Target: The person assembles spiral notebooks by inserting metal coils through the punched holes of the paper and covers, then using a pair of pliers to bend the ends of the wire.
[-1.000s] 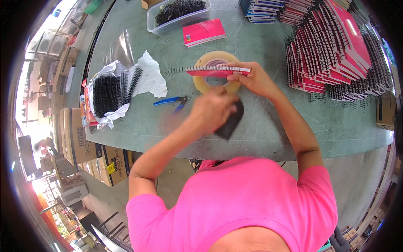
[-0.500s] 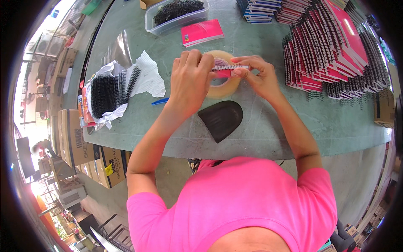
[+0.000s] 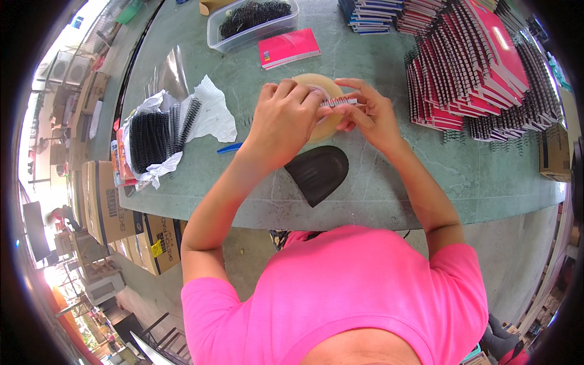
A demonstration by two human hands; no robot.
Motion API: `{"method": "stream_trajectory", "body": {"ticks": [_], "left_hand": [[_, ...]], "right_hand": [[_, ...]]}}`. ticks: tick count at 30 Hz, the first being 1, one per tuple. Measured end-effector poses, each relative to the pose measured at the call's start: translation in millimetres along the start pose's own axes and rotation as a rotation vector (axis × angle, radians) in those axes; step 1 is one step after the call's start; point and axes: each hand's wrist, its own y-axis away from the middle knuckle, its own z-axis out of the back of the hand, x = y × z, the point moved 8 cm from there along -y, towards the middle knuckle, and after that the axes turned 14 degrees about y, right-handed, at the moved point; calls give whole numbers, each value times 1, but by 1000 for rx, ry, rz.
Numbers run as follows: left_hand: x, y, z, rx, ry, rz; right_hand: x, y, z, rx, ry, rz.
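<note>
Two hands work on one small spiral notebook (image 3: 340, 102), held up above the tape roll (image 3: 332, 129), spine side up, mid-table. L hand (image 3: 285, 118) closes over the left part, thumb & index at the coil; R hand (image 3: 368, 115) pinches the right end btwn thumb & fingers. NB looks light, one hand prob. enough for the weight; covers prob. bendy card, a bit slick, pages apt to fan if held loosely. Coil looks thin & springy, so likely stiff enough along the spine but easy to bend or snag at its end. Best hold, I'd say: firm pinch on the block just below the spine, w/ other fingertips free for the coil tip. Hard to see: most of the cover & left half of the coil sit behind L hand; can't tell exactly where R fingertips press, nor if the coil end is bent. Roll's partly covered by L hand too. Blue-handled tool (image 3: 230, 148), left of the L forearm, shows only in part, rest hidden. Black curved pad (image 3: 319, 175) lies near side, in plain view. Far-right notebook stack (image 3: 468, 67) runs blurry, details approx. only.
</note>
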Motion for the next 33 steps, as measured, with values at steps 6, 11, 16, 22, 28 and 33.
{"method": "stream_trajectory", "body": {"ticks": [6,11,16,22,28,33], "left_hand": [[-4,-4,7,79,55,51],[4,-12,3,-67,42,108],[10,-6,1,-67,136,104],[13,-16,-3,-87,183,104],[16,-23,-14,25,283,179],[3,-24,-15,114,298,86]], "right_hand": [[-8,-1,0,12,8,134],[-23,-7,-6,58,100,95],[-6,-6,-7,38,-87,68],[-27,-7,-5,105,-16,-16],[-18,-4,2,46,245,-4],[-12,0,3,7,346,162]]}}
